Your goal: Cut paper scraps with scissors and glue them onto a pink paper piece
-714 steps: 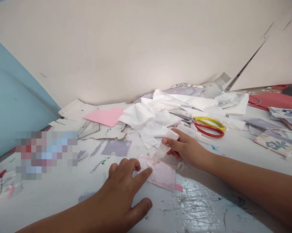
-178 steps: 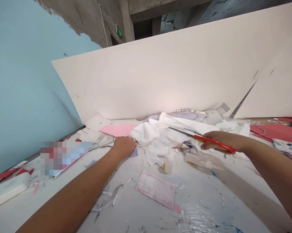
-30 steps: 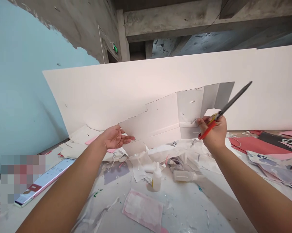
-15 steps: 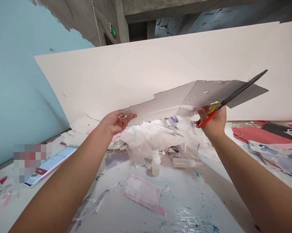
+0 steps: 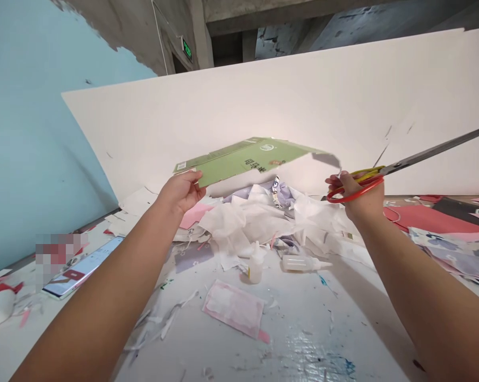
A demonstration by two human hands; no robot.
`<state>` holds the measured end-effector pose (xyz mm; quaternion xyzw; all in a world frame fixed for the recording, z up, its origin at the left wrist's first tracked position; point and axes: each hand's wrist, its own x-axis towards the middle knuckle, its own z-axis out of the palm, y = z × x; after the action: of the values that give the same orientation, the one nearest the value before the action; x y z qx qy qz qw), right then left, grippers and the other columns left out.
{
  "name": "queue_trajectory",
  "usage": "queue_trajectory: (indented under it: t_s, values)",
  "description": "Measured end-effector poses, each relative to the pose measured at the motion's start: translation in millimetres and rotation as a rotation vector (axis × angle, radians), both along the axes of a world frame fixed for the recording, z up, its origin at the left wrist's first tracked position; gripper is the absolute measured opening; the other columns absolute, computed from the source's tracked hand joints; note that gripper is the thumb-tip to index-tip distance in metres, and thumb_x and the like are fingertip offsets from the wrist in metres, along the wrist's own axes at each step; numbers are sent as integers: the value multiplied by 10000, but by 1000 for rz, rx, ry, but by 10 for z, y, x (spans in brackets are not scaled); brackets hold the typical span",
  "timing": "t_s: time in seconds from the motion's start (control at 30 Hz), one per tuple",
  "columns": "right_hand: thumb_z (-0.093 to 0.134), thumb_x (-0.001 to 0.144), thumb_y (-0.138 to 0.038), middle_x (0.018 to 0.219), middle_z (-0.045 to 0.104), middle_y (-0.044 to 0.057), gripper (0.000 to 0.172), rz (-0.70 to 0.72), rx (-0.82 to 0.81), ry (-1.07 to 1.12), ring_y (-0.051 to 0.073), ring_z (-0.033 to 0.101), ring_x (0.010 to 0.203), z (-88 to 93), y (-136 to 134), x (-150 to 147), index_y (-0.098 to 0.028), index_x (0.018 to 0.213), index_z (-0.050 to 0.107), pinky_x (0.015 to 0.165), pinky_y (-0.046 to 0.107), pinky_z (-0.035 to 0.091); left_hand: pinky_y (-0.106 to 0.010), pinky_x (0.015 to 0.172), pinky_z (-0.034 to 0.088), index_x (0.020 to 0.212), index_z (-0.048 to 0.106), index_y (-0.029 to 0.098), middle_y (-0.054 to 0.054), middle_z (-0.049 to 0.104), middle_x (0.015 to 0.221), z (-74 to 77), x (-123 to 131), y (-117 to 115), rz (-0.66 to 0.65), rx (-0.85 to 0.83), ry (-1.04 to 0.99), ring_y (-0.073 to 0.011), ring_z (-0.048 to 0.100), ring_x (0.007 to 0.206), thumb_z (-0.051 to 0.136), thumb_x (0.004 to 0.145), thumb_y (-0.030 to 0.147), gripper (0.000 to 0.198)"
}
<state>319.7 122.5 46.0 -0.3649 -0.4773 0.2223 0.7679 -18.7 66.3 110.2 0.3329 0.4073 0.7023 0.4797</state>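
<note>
My left hand [image 5: 186, 191] pinches the near left edge of a cut piece of cardboard [image 5: 227, 164], its green printed side facing me. The piece is held raised in front of the white board, its near edge ragged. The fingers of my right hand [image 5: 357, 193] are closed through the red and yellow handles of a pair of scissors [image 5: 433, 155], whose long blades point right. The curled right end of the cardboard meets my right fingertips, which seem to pinch it too. Below lies a heap of crumpled white paper [image 5: 259, 223].
On the table [image 5: 303, 329] stand or lie a small glue bottle [image 5: 256, 267], a clear bottle lying on its side [image 5: 303, 263] and a pink-edged packet [image 5: 234, 309]. A phone [image 5: 84, 268] is at left, patterned sheets [image 5: 454, 254] at right. A tall white board [image 5: 223, 111] rises behind.
The cardboard has been turned over from its grey side to its green printed side and shifted left. My right hand moved slightly right, and the scissors swung lower to the right.
</note>
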Motion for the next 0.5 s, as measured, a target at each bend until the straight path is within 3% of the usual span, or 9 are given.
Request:
queue_trajectory:
  t_s: [0.17, 0.27, 0.37, 0.5]
  values:
    - [713, 641, -345, 698, 649, 56, 256, 254, -186, -44, 219, 661, 670, -57, 56, 14, -175, 644, 523, 584, 351, 561, -218, 516, 481, 785, 530, 145, 16, 575, 616, -350, -7, 223, 82, -1, 137, -92, 570, 520, 557, 679, -34, 210]
    - [773, 567, -307, 738, 651, 42, 286, 320, -238, -80, 203, 649, 676, -75, 54, 33, -180, 689, 548, 584, 329, 551, -283, 609, 504, 943, 550, 142, -23, 614, 807, -594, -24, 331, 88, -12, 199, -124, 599, 667, 573, 746, 47, 220]
    - [789, 547, -314, 717, 622, 5, 347, 339, -268, -125, 146, 605, 604, -61, 15, 58, -199, 775, 553, 520, 265, 509, -369, 736, 501, 1101, 520, 146, -72, 566, 1071, -791, -67, 427, 93, -31, 222, -175, 579, 883, 512, 845, 280, 289]
    - [708, 637, -447, 533, 464, -48, 328, 400, -345, -226, 82, 447, 440, -16, -41, 37, -197, 739, 522, 363, 196, 350, -402, 781, 485, 1136, 503, 154, -83, 542, 1129, -904, -147, 509, 114, -45, 217, -196, 563, 944, 507, 846, 300, 324]
